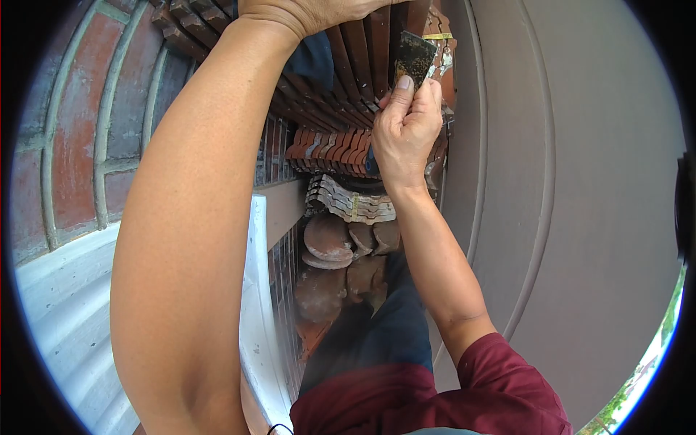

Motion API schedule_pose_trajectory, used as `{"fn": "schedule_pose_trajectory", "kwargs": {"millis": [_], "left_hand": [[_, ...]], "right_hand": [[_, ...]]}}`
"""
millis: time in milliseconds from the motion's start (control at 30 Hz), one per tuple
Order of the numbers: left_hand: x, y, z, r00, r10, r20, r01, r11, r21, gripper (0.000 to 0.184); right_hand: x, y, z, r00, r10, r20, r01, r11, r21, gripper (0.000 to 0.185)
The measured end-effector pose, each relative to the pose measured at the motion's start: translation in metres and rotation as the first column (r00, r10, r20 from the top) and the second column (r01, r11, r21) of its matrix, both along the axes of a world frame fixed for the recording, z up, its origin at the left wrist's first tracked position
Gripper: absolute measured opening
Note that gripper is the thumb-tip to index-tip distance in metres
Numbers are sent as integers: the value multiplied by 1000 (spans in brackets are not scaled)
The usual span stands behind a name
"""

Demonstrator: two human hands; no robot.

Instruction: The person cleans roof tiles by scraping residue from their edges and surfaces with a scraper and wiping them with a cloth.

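My right hand [409, 130] is closed around a dark, speckled scraper [415, 59], its flat blade pointing up and my thumb pressed on its lower end. The scraper's handle, if it has one, is hidden in my fist. Just behind it stand long reddish-brown slats [355, 54] set side by side. Across the top edge reaches my left hand [312, 11], over the upper part of these slats. The picture's edge cuts off most of its fingers, so I cannot tell whether it grips anything.
Stacked roof tiles [330, 151] lie below the slats, with a strapped stack of pale, worn tiles [351, 199] and rounded tiles [328, 238] nearer me. A brick wall [87, 123] and white corrugated sheet [69, 290] are on the left. A grey panel [594, 181] rises on the right.
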State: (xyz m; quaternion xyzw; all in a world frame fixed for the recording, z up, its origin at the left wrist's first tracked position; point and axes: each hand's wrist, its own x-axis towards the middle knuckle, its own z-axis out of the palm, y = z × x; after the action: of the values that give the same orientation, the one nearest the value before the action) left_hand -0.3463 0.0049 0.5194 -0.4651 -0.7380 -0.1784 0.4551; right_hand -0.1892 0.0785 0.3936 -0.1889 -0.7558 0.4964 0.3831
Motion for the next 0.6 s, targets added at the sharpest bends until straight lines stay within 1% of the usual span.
{"fn": "schedule_pose_trajectory", "kwargs": {"millis": [100,133,233,267,367,400,467,533,567,600], "left_hand": [[4,1,-3,1000,-3,28,4,1000,-5,77],[4,1,-3,1000,3,23,-3,1000,-7,77],[3,0,-3,1000,-9,14,9,1000,0,76],[2,0,-2,1000,-18,12,18,1000,9,76],[5,0,0,1000,11,8,-11,1000,-4,75],[6,0,-1,1000,8,29,-8,1000,-2,74],[6,-1,0,998,6,56,-6,1000,6,74],[7,-2,3,997,-3,72,3,1000,7,69],[9,-3,4,995,-5,99,5,1000,2,67],[11,-5,6,989,-22,144,22,1000,3,59]], "right_hand": [[-7,6,6,1000,9,-28,-8,998,68,10],[-8,7,10,1000,21,-10,-21,998,63,10],[-3,8,-1,1000,4,-16,-3,997,78,11],[1,9,-10,1000,28,-14,-28,999,-20,12],[1,14,-6,998,58,1,-58,998,-15,14],[0,17,2,995,103,11,-103,993,-56,15],[-3,24,22,986,70,-150,-88,989,-118,15],[-3,36,56,964,73,-256,-138,959,-248,15],[1,45,72,956,90,-278,-187,919,-346,17],[-9,61,75,942,92,-322,-162,967,-196,21]]}}
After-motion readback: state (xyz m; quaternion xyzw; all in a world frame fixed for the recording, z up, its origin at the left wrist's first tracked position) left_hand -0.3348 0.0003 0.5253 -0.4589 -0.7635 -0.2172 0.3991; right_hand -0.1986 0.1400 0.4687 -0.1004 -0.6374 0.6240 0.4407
